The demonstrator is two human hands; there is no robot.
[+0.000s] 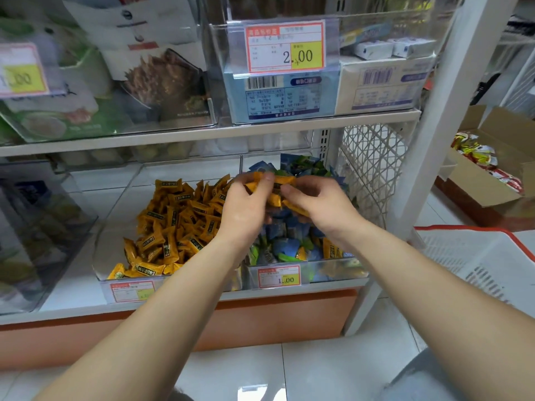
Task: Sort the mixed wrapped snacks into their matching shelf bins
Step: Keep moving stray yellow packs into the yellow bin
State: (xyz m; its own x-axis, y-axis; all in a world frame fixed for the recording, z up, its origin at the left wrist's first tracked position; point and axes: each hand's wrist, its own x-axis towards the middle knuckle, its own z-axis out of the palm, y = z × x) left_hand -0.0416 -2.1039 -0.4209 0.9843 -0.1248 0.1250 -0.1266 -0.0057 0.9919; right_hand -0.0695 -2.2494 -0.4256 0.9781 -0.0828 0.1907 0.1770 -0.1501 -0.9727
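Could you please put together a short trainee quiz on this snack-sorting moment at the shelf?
1. True or false: the left hand and right hand both hold orange wrapped snacks.
2. The held snacks are above which bin? A: the all-orange bin. B: the bin of blue and green snacks. C: the cardboard box.
3. Fill in: the price tag on the front of the blue and green bin reads ___.
Key: 1 true; 2 B; 3 1.00.
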